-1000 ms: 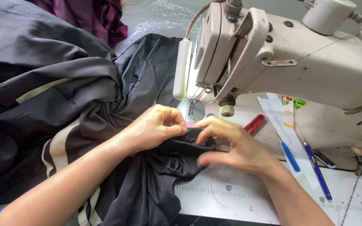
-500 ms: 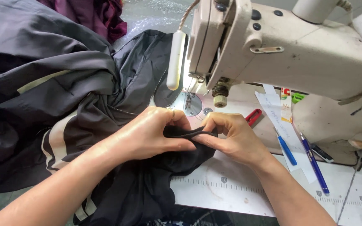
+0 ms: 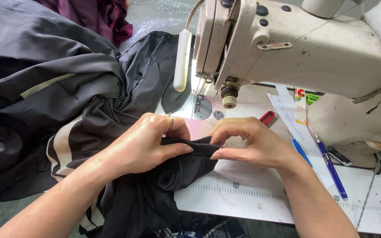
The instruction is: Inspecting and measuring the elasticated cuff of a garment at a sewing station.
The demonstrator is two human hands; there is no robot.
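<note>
A dark grey jacket [image 3: 58,88] with cream stripes and a zipper lies heaped over the left of the sewing table [image 3: 252,194]. My left hand [image 3: 146,143] and my right hand [image 3: 248,143] both pinch a folded edge of the black fabric [image 3: 195,147] between them, in front of the needle plate [image 3: 201,108]. A ring shows on my left hand. The cream sewing machine [image 3: 287,44] stands just behind my hands, its lamp [image 3: 182,59] lit over the needle area.
Two blue pens [image 3: 331,167] and a paper strip [image 3: 287,114] lie to the right of my hands. A red-handled tool [image 3: 267,117] sits by the machine base. Maroon cloth [image 3: 98,15] lies at the back left. A ruler scale runs along the table's front.
Both hands have drawn slightly back from the needle toward me while still pinching the fabric edge. The view has shifted a little to the right.
</note>
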